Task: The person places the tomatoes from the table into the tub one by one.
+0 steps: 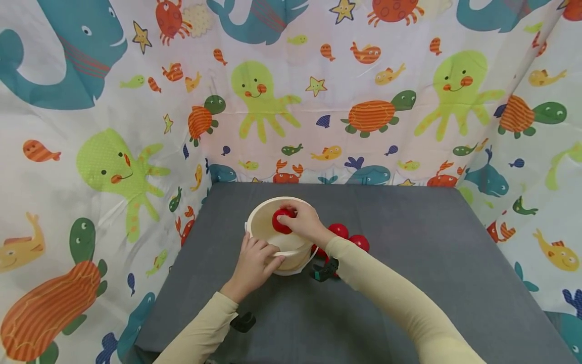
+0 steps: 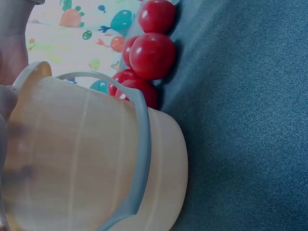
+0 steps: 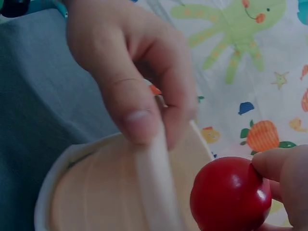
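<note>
You have the red ball [image 1: 282,223] pinched in your right hand [image 1: 304,218], fingers [image 3: 270,164] curled and parted about as wide as the ball, at the mouth of the bucket [image 2: 86,159]; how high it sits is hard to judge. Your left hand [image 1: 256,263] grips the near rim [image 1: 294,253] with curled fingers. The ball looks smooth and is held from one side, so a loose pinch could let it slip, hit the rim and bounce onto the bench [image 1: 409,217]. Lean too hard on your left and the bucket may tip. Its handle [image 2: 143,144] hangs outside, near the other balls [image 1: 359,242], so a shove that way, or a brush of your right sleeve [image 1: 386,292], could set them rolling
</note>
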Motion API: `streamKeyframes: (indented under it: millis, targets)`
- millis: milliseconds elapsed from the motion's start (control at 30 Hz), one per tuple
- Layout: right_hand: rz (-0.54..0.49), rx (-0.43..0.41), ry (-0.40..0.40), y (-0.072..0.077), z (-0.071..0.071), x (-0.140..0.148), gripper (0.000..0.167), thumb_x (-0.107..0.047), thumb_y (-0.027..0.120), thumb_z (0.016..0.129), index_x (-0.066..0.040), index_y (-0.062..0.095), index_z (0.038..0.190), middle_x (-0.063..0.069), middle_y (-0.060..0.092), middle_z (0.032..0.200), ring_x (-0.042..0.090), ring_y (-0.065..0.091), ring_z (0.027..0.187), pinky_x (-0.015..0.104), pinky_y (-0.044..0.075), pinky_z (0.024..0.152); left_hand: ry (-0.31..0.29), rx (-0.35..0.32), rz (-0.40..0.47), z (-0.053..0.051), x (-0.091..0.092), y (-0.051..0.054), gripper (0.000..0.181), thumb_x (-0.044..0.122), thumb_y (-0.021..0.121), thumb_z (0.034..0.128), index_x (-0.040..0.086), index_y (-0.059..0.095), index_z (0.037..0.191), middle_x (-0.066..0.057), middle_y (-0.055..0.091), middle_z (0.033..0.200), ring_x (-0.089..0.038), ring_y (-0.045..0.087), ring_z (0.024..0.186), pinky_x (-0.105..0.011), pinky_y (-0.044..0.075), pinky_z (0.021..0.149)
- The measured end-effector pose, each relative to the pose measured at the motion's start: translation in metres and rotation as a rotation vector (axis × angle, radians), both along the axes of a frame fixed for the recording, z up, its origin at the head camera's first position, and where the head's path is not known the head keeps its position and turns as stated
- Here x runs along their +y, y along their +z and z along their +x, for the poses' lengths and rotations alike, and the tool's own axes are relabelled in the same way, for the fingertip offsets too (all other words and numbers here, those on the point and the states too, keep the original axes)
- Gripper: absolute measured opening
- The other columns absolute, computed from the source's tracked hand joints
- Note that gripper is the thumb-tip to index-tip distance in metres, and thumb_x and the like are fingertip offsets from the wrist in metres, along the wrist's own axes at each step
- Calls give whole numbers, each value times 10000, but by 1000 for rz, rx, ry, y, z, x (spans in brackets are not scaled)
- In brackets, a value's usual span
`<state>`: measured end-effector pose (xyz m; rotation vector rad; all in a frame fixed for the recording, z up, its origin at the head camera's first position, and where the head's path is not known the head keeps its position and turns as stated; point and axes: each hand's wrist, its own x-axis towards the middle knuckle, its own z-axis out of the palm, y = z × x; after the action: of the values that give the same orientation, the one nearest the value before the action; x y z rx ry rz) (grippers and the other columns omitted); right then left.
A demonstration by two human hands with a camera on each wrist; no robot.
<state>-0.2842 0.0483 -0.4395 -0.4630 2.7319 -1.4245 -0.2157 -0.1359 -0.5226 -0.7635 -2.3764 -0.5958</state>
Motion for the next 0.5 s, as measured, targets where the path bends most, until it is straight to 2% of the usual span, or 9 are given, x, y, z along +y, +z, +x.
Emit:
streamKeyframes:
  millis: [200, 500]
  targets:
    - [76, 4, 58, -15, -2, -11, 387, -219, 710, 929, -81, 667, 1288, 124, 703, 1257, 284, 646, 1100, 403, 599, 917, -7, 13, 7, 0, 0, 0, 183, 325, 788, 854, 165, 756, 937, -49, 683, 886, -282, 580, 940, -778, 330, 1070]
    - [133, -25, 65, -17, -2, -16, 372, -217, 717, 924, -74, 681, 1265, 134, 716, 1223, 289, 662, 1071, 434, 595, 926, -6, 28, 7, 0, 0, -1, 184, 326, 789, 848, 166, 762, 934, -46, 686, 889, -284, 580, 956, -787, 323, 1064]
